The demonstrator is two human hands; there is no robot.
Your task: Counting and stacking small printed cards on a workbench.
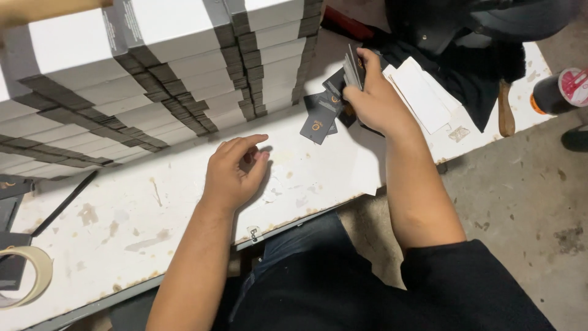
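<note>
Cards fill the closed right hand; left hand hovers half-curled, empty.

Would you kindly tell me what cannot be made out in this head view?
- Small dark cards: the right hand covers part of the fan; their count is unclear.
- Tape roll: cut off by the left edge.
- Stacked white boxes: cut off at the top.
- Left hand: its curled fingers hide the palm.
</note>
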